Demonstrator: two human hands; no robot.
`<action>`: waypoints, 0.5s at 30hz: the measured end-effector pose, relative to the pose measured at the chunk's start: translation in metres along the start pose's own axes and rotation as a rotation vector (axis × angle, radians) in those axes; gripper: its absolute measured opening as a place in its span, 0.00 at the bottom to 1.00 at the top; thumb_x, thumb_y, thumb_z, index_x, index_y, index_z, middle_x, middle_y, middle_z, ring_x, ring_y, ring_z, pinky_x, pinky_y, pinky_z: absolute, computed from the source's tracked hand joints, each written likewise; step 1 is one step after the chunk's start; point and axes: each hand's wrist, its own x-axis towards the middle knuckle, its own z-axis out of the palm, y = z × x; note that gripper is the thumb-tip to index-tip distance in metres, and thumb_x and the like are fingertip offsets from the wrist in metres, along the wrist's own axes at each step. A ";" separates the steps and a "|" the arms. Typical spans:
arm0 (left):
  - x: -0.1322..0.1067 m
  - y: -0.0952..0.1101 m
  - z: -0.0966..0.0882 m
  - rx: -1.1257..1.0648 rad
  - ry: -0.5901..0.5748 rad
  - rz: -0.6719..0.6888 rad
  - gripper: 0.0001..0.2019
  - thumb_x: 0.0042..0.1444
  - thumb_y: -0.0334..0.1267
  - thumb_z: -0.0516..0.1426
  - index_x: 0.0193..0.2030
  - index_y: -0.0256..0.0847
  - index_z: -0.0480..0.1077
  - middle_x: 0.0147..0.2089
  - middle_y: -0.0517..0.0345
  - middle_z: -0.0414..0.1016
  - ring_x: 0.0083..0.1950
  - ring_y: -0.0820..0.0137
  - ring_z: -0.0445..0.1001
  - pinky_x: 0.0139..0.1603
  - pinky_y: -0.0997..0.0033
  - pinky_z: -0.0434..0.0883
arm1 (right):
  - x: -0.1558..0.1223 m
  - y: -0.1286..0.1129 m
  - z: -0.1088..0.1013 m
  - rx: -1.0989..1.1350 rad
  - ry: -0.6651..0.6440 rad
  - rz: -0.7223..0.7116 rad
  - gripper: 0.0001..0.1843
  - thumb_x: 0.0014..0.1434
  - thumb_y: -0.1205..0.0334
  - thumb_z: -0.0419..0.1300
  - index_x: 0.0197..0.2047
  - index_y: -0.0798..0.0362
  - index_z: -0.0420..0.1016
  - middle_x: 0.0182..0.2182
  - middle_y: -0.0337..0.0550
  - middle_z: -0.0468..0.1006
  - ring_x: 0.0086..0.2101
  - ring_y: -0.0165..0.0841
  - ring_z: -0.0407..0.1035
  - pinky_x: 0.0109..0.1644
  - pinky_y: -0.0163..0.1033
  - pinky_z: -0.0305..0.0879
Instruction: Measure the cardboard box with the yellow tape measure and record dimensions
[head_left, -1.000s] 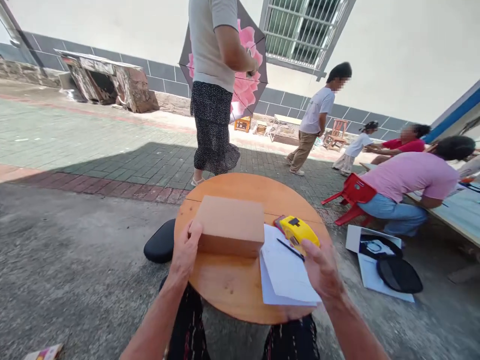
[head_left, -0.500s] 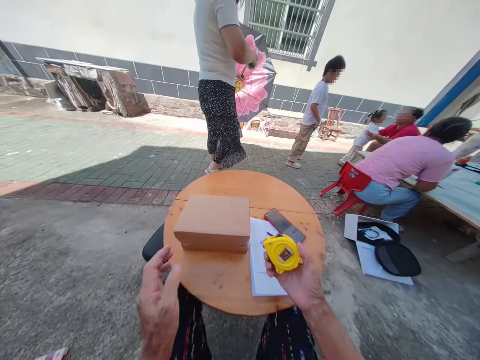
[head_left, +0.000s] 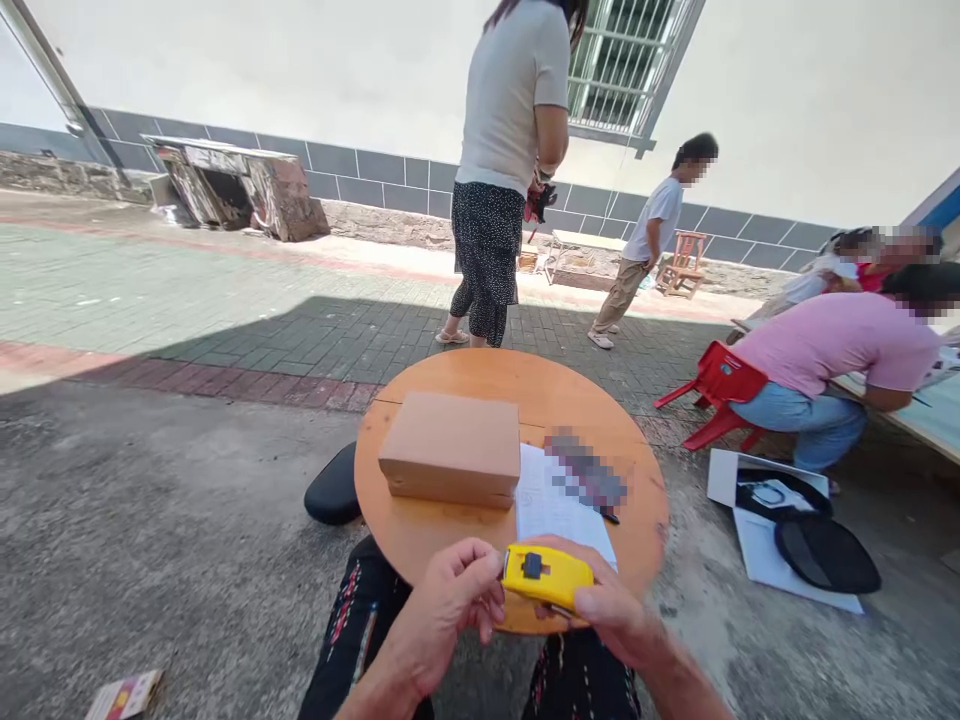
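Note:
My right hand (head_left: 611, 612) is wrapped round a yellow tape measure (head_left: 546, 577) held over the near edge of a round wooden table (head_left: 450, 535). My left hand (head_left: 448, 610) is closed beside it, its fingertips pinched at the tape measure's left end. On the table lie a closed brown cardboard box (head_left: 451, 448), white paper sheets (head_left: 553, 500) with a pen (head_left: 607, 516), and a blurred flat object (head_left: 586, 468).
A person in a grey top and dark skirt (head_left: 499, 175) stands just beyond the table. People sit at a long table (head_left: 919, 410) on the right, one on a red stool (head_left: 716, 385). A black seat (head_left: 334, 487) is left of the table; white sheets with black items (head_left: 795, 525) lie on the ground.
My right hand brought the tape measure down to the table's near edge. My left hand left the box and closed at the tape measure's end. The standing person folded the umbrella and moved right.

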 end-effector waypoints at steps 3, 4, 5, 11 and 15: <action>-0.005 0.005 -0.010 -0.110 -0.062 -0.047 0.23 0.42 0.52 0.70 0.25 0.38 0.65 0.19 0.65 0.66 0.19 0.78 0.63 0.18 0.79 0.60 | -0.004 -0.003 -0.006 -0.108 -0.028 0.072 0.39 0.42 0.42 0.69 0.56 0.52 0.76 0.44 0.45 0.79 0.41 0.40 0.70 0.43 0.39 0.64; -0.007 0.011 -0.015 -0.184 -0.072 -0.060 0.23 0.41 0.51 0.71 0.25 0.38 0.64 0.19 0.66 0.64 0.18 0.79 0.62 0.18 0.79 0.59 | -0.007 -0.005 -0.010 -0.124 -0.024 0.089 0.41 0.40 0.42 0.69 0.56 0.51 0.76 0.45 0.46 0.79 0.42 0.42 0.70 0.44 0.40 0.64; -0.010 0.018 -0.021 -0.263 -0.069 -0.066 0.22 0.41 0.49 0.71 0.24 0.39 0.64 0.18 0.68 0.63 0.18 0.79 0.62 0.17 0.79 0.59 | -0.010 -0.007 -0.015 -0.137 -0.007 0.100 0.41 0.40 0.42 0.69 0.57 0.51 0.76 0.46 0.46 0.79 0.44 0.43 0.70 0.46 0.41 0.65; -0.034 0.070 -0.062 -0.435 0.055 0.043 0.21 0.37 0.41 0.74 0.23 0.38 0.65 0.19 0.69 0.61 0.18 0.81 0.59 0.18 0.80 0.57 | -0.032 -0.022 -0.044 -0.174 0.224 0.072 0.38 0.41 0.41 0.69 0.55 0.51 0.78 0.48 0.50 0.80 0.46 0.48 0.72 0.49 0.47 0.66; -0.041 0.085 -0.074 -0.259 0.029 0.105 0.20 0.42 0.45 0.72 0.25 0.39 0.66 0.20 0.68 0.62 0.19 0.80 0.60 0.20 0.79 0.59 | -0.029 -0.023 -0.051 -0.147 0.278 0.041 0.38 0.42 0.41 0.68 0.55 0.51 0.77 0.46 0.50 0.81 0.43 0.46 0.72 0.47 0.46 0.66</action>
